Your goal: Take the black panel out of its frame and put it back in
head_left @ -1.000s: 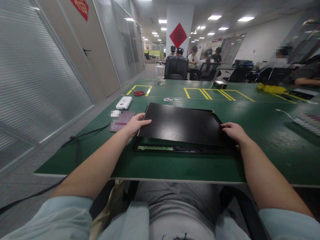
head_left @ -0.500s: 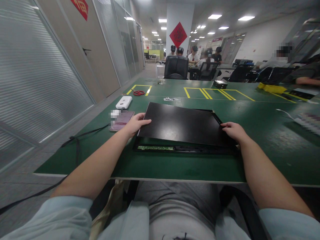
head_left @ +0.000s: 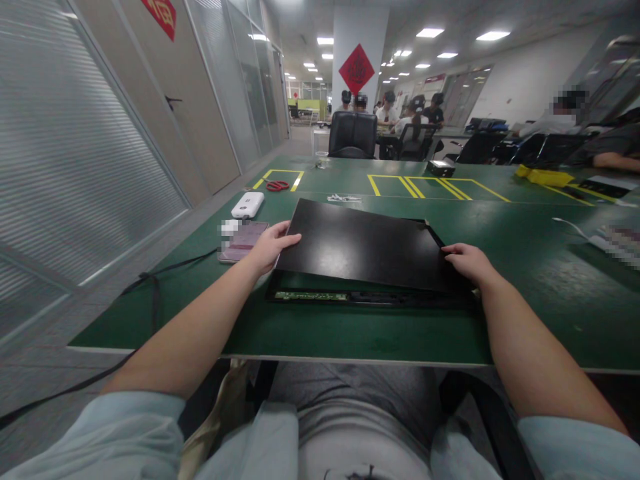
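1. Black display panel (head_left: 365, 243): centre of frame, flat rectangle, glossy, pale glare patch in the middle. Tilted, left end raised.
2. Underneath: shallow black housing (head_left: 380, 298), front strip exposed; green circuit board (head_left: 313, 296) along the strip's left part.
3. Left hand (head_left: 273, 247): clamped on panel's left edge, thumb on top, other fingers mostly hidden behind the edge.
4. Right hand (head_left: 470, 263): thumb and fingers bunched at the right edge; can't tell if clamped on panel, housing or both.
5. Green table (head_left: 360, 340): yellow tape outlines (head_left: 403, 187) across far part. Left of panel: smartphone (head_left: 247, 240), near left hand, part pixelated; white device (head_left: 248, 205) behind it, small dark mark, unreadable.
6. Red-handled scissors (head_left: 278, 186) beyond, left of centre.
7. Writing: red paper sign (head_left: 161, 17), upper left, gold Chinese character, cut by top edge; red diamond (head_left: 357, 69) on pillar (head_left: 360, 30), top centre, dark lettering, too small to read.
8. Room: office, black leather chair (head_left: 353, 135) behind table; several people seated, upper right.
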Demonstrator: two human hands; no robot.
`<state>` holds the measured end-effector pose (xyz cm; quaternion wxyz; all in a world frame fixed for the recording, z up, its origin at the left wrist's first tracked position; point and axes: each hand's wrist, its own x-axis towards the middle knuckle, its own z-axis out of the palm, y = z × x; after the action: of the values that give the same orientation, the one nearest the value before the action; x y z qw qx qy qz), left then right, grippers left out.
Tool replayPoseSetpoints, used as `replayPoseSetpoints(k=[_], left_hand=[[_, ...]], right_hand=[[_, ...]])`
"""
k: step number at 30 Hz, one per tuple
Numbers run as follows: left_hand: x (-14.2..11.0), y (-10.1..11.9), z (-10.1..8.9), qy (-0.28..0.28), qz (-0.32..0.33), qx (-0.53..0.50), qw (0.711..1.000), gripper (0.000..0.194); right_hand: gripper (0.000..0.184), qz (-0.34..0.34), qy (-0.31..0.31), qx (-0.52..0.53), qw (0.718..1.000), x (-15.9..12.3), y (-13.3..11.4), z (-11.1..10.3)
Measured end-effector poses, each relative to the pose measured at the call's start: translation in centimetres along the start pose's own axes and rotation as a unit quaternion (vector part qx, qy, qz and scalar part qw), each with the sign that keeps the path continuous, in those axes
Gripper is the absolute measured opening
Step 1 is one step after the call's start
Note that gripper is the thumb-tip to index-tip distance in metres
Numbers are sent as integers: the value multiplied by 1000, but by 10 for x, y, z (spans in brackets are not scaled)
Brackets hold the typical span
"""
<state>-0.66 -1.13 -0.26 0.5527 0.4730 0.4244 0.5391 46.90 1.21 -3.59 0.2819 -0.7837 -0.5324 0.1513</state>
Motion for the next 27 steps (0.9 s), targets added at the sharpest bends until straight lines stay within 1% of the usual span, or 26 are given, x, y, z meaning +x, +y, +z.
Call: replayPoseSetpoints(k=[14, 21, 24, 27], left_hand=[[-1, -1, 3, -10, 2, -22, 1000, 58], [-1, -2, 3, -14, 2, -18, 1000, 63], [-2, -1, 3, -20, 7, -18, 1000, 67], [-3, -1, 4, -31, 30, -31, 999, 70]], right_hand=[[24, -2, 22, 28, 999, -3, -4, -1], [24, 2, 20, 47, 999, 2, 2, 1], [27, 8, 29, 67, 997, 3, 4, 3], [29, 32, 37, 108, 993, 2, 3, 3]])
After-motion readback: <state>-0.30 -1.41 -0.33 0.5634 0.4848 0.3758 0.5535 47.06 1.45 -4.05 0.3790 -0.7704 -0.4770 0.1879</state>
